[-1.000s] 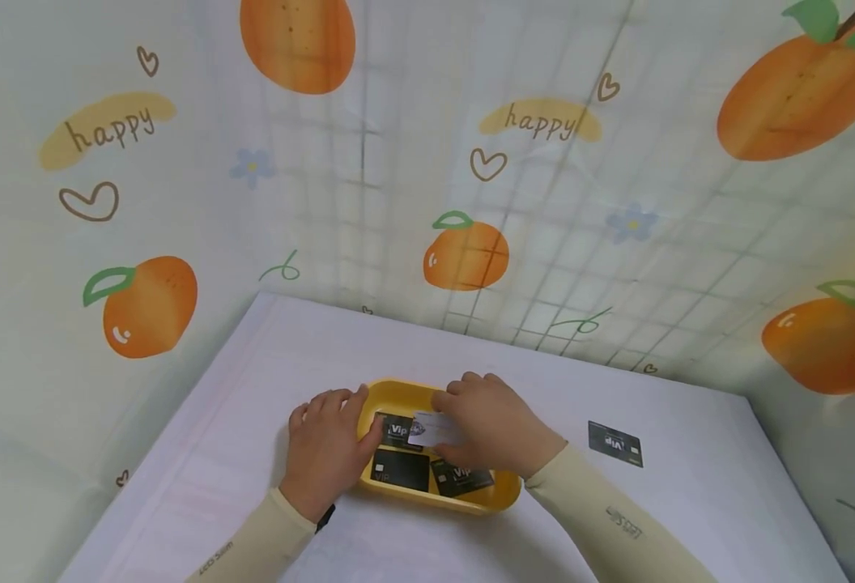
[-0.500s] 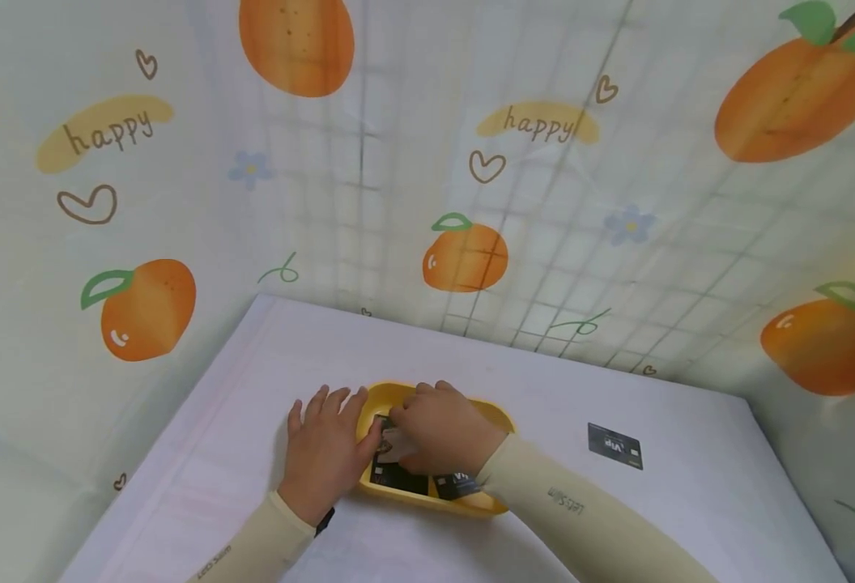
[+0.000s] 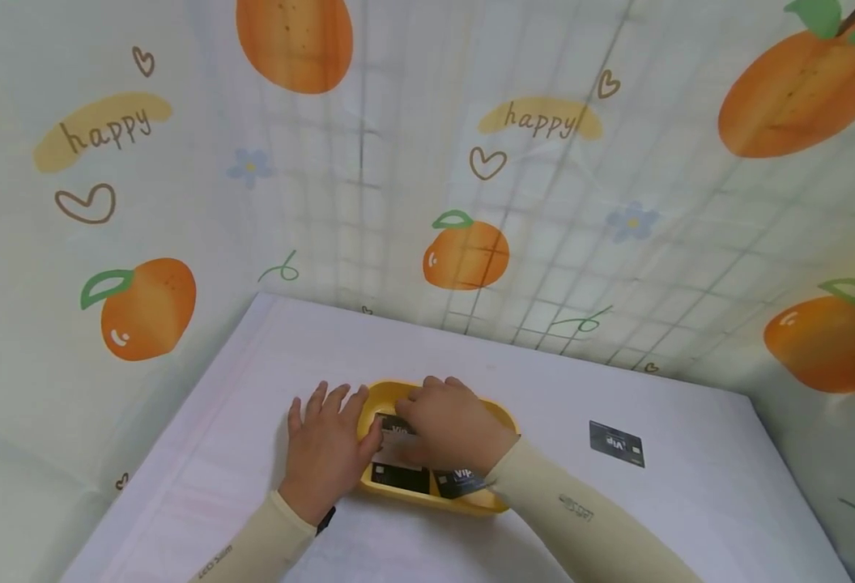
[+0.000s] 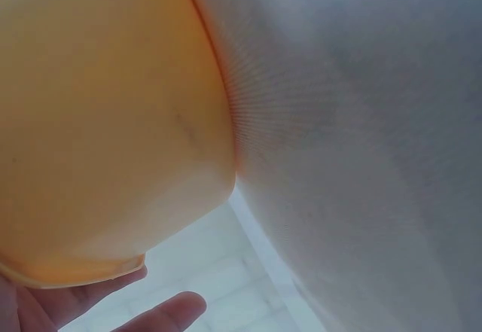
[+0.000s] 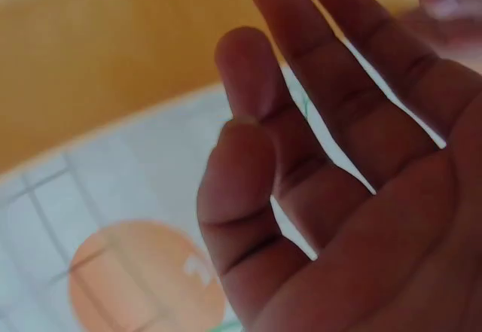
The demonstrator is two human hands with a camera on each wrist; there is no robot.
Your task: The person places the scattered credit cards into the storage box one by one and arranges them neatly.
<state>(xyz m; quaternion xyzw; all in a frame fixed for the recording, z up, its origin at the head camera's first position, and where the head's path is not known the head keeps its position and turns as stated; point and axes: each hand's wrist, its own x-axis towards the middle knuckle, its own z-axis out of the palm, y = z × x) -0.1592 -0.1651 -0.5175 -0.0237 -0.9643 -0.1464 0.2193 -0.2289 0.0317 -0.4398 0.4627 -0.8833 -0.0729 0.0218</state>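
In the head view a yellow tray (image 3: 427, 500) holds several cards. My left hand (image 3: 325, 453) rests at its left end, fingers spread and fairly straight, thumb at the rim; the left wrist view shows the tray's outer wall (image 4: 113, 136) and extended fingers (image 4: 169, 313). My right hand (image 3: 453, 425) is over the tray, its fingers (image 5: 354, 91) loosely bent, with nothing visible between them in the right wrist view. A pale card (image 3: 401, 451) lies by its fingertips, overlapping a black card (image 3: 401, 476). Black "Vip" cards show behind it (image 3: 397, 425) and to its right (image 3: 459, 483).
Another black Vip card (image 3: 617, 443) lies on the white tabletop (image 3: 551, 518), right of the tray. A printed curtain (image 3: 391, 154) with oranges and "happy" lettering rises behind the table and along its left side. Long cream sleeves (image 3: 573, 510) cover both forearms.
My right hand has carried the pale card leftward into the tray's left part, then drawn back slightly rightward, leaving it there. The left hand has stayed at the rim, its fingers a little more spread.
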